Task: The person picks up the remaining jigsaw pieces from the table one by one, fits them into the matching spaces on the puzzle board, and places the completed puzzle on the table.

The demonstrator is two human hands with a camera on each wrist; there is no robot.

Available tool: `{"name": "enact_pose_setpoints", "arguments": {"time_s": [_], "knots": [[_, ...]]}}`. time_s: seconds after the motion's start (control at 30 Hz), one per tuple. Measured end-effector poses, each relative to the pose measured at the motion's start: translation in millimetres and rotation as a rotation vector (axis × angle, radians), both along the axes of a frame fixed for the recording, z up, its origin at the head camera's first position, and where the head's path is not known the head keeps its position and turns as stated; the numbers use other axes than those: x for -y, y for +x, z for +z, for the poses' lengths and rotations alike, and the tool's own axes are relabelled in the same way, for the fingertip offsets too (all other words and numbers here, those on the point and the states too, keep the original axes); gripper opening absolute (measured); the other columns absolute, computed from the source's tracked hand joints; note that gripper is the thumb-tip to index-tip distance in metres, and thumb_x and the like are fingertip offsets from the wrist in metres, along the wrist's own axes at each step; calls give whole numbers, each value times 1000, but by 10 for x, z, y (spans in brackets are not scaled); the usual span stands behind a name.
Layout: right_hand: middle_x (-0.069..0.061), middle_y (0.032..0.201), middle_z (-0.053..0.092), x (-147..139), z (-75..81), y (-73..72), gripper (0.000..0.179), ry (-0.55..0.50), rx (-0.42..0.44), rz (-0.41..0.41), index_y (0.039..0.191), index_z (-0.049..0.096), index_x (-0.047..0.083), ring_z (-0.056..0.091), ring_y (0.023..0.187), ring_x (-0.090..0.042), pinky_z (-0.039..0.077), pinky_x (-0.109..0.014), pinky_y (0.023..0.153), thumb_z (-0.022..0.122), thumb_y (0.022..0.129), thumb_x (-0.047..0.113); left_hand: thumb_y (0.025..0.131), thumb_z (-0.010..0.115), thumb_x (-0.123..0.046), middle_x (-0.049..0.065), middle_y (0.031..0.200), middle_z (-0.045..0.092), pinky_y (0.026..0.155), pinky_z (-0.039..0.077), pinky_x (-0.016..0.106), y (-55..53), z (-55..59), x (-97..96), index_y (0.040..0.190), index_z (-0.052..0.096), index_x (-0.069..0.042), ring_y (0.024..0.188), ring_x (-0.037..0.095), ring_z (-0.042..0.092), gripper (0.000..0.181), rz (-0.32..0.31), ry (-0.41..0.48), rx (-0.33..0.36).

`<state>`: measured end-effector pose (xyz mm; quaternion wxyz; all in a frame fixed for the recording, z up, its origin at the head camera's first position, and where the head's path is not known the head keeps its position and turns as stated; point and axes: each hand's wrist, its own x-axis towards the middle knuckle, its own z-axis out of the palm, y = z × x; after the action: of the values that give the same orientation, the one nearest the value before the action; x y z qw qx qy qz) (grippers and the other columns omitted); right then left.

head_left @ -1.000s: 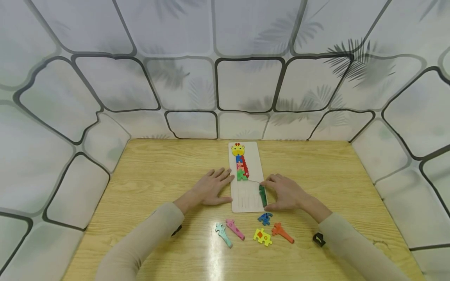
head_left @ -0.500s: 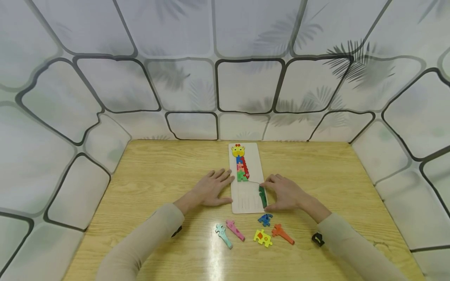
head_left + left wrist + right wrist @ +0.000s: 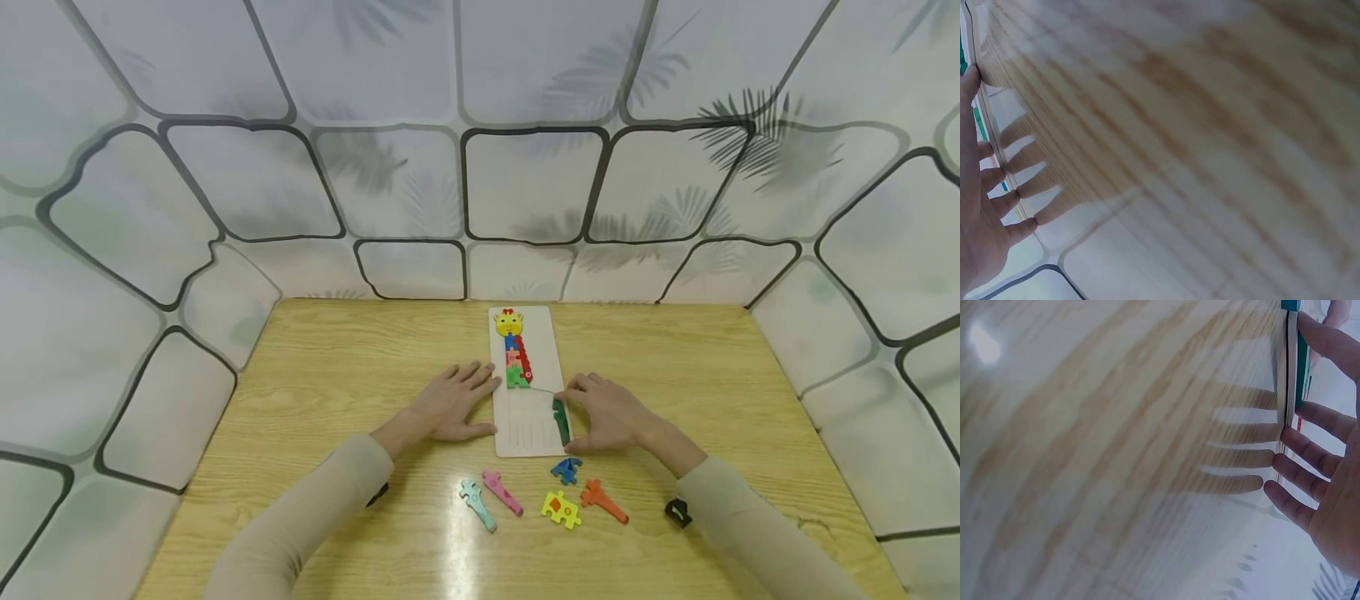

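Left hand (image 3: 453, 407), fingers spread, touches the giraffe puzzle board (image 3: 543, 350); right hand (image 3: 609, 412) pinches the dark-green piece (image 3: 561, 422) between thumb and forefinger at the board's right edge. 5 loose pieces (image 3: 561, 508) lie on the worktop (image 3: 352, 342).

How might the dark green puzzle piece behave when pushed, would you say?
The dark green piece is probably stiff, given its straight outer edge. Lying flat on the board, it would likely slide rather than roll; its small size suggests lightness.

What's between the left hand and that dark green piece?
In the head view, just the lower part of the board, bare but for faint lines, lies between the left hand and the dark green piece.
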<state>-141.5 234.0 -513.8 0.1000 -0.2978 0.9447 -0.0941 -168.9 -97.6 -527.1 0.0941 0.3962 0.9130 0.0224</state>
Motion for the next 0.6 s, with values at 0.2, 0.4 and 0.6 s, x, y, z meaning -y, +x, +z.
{"name": "enact_pose_setpoints", "arguments": {"time_s": [0.2, 0.4, 0.6], "knots": [[-4, 129, 63, -10, -16, -8, 85, -5, 3, -2, 141, 66, 17, 58, 114, -22, 56, -48, 98, 85, 74, 66, 102, 43, -73, 11, 177, 23, 132, 29, 58, 1, 0, -3, 169, 27, -17, 164, 36, 25, 89, -2, -8, -11], [-4, 128, 63, -14, -14, -7, 84, -11, -3, 3, 140, 67, 17, 58, 113, -21, 56, -47, 96, 85, 74, 66, 102, 41, -74, 11, 178, 20, 132, 28, 57, 1, -16, -5, 169, 25, -17, 165, 35, 24, 90, -3, -21, -23], [-4, 128, 63, -7, -1, 2, 84, -12, -11, 8, 140, 67, 16, 59, 112, -21, 57, -46, 95, 85, 74, 65, 102, 41, -75, 11, 178, 21, 132, 29, 57, 6, -18, -3, 169, 26, -17, 164, 36, 25, 90, -6, -11, -31]]}}
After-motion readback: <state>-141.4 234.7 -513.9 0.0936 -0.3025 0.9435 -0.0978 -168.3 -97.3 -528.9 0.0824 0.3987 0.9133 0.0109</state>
